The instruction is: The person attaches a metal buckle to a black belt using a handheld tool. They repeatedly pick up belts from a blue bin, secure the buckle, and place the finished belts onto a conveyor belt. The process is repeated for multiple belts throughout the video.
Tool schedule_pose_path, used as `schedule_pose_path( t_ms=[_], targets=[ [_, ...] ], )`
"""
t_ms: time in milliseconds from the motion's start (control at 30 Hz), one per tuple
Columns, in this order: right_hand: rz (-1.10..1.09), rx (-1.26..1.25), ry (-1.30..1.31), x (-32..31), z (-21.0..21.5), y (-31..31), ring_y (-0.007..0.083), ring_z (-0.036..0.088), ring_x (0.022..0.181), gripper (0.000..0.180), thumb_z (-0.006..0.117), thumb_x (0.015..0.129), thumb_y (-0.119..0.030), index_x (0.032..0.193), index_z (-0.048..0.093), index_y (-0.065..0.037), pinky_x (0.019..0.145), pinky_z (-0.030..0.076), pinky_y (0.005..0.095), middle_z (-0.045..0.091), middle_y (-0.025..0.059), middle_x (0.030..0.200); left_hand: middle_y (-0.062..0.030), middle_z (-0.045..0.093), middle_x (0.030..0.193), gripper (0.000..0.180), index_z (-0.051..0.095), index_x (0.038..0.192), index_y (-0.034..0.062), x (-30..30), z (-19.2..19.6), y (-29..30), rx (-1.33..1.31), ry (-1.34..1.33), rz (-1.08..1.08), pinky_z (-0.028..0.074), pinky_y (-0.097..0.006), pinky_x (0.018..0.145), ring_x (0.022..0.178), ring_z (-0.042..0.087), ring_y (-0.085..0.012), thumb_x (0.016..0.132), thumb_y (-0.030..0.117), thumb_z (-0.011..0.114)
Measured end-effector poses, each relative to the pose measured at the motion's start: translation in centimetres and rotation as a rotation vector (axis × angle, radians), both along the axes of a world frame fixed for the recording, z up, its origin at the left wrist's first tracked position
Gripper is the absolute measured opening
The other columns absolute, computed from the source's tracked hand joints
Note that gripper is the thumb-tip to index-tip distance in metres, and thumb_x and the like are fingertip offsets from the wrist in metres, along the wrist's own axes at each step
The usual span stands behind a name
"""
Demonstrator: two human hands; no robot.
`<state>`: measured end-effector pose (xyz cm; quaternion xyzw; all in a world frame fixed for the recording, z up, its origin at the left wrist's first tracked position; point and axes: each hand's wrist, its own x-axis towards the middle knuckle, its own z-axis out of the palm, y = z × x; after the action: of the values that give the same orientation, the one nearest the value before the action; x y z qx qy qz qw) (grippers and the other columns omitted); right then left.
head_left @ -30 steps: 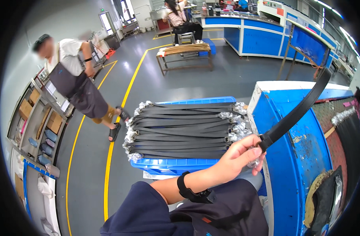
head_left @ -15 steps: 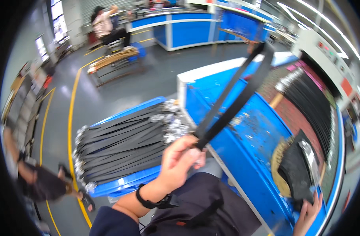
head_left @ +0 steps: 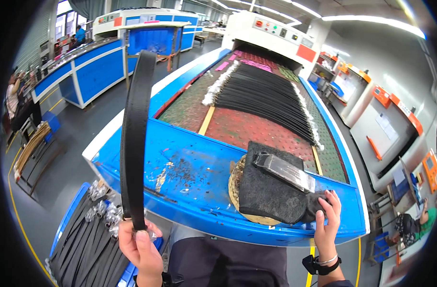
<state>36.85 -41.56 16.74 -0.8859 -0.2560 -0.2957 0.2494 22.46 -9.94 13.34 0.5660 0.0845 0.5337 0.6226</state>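
Swung from slanting to upright, the long black leather-like strap [head_left: 133,143] stands pinched in my left grip [head_left: 142,235], off the blue metal ledge [head_left: 199,165]'s near edge. My right grip [head_left: 328,216] touches a dark fuzzy wad [head_left: 315,204] toward its right corner, whether closed I cannot tell. Low, steady pinching should prevent twisting.

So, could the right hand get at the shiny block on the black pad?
Likely yes: nothing covers the block, and the right hand is close by, at a dark wad.
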Motion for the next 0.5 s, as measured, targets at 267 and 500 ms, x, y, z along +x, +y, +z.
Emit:
schedule_pose_path(
  t_ms=[267, 500],
  targets=[
    [-0.125, -0.139, 0.019, 0.1, -0.7, 0.6, 0.0364, 0.038, 0.116, 0.036, 0.061, 0.070, -0.014, 0.104, 0.055, -0.002, 0.099, 0.023, 0.0509, 0.048, 0.0161, 0.116, -0.0089, 0.045, 0.084, 0.022, 0.045, 0.094, -0.0014, 5.7, -1.7, 1.9, 0.248, 0.103, 0.043, 0.040, -0.026, 0.055, 0.065, 0.046, -0.0139, 0.087, 0.019, 0.042],
    [-0.144, -0.109, 0.021, 0.1, -0.8, -0.4, 0.0327, 0.044, 0.111, 0.046, 0.069, 0.062, -0.017, 0.104, 0.056, -0.005, 0.098, 0.025, 0.0501, 0.052, 0.0129, 0.112, -0.0050, 0.044, 0.075, 0.015, 0.044, 0.094, -0.0004, 8.1, -3.2, 2.5, 0.359, 0.365, 0.014, 0.039, -0.026, 0.056, 0.063, 0.043, -0.0104, 0.089, 0.012, 0.038]
  ],
)
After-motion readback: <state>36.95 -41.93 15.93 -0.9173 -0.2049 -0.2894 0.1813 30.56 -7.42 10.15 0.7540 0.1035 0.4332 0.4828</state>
